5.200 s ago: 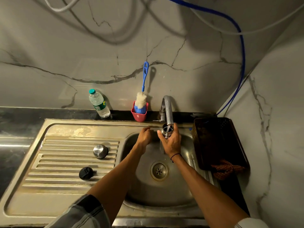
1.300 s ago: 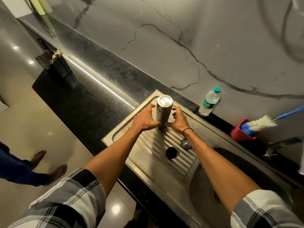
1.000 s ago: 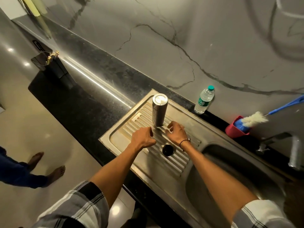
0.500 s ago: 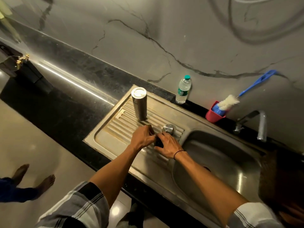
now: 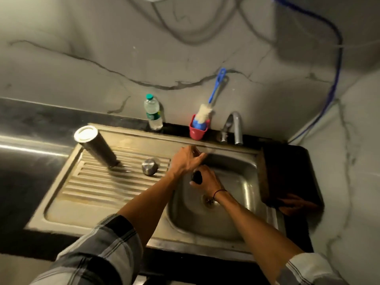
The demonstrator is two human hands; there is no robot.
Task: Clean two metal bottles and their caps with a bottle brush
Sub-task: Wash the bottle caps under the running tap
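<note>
Black cap sits in the right hand, fingers curled round it, held over the sink basin above the drain. Left hand is just beside it, over the basin's left rim, fingers loosely bent and holding nothing that shows; the frame is motion-blurred there.

Metal bottle stands upside down on the ribbed drainboard, at its back left corner, base facing up. Metal cap lies on the drainboard between that bottle and the left hand, apart from both.

Bottle brush, blue handle and white bristles, stands head-down in a red cup on the ledge behind the sink, leaning on the marble wall. Plastic water bottle with a green cap and green label stands left of the cup; label text too small to read. Tap is right of the cup, spout over the basin. Dark tray lies right of the sink.
</note>
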